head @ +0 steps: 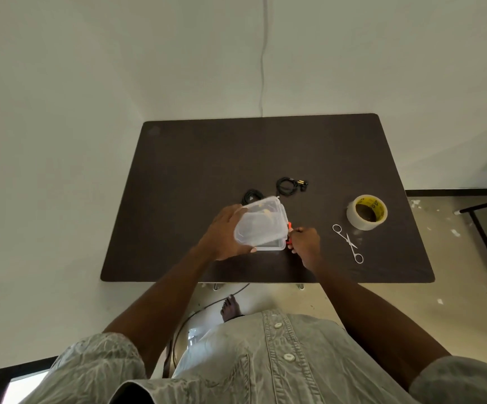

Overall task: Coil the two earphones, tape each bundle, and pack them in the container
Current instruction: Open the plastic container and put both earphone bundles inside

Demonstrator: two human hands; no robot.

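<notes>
Left hand [224,237] grips the clear lid [261,221], tilted above the container [274,245] near the table's [323,153] front edge. Right hand [304,243] pinches the orange latch [289,228] on the container's right side. Two coiled black earphones [287,185] [252,196] lie just behind; tape roll [367,212] and scissors [348,242] sit to the right.
</notes>
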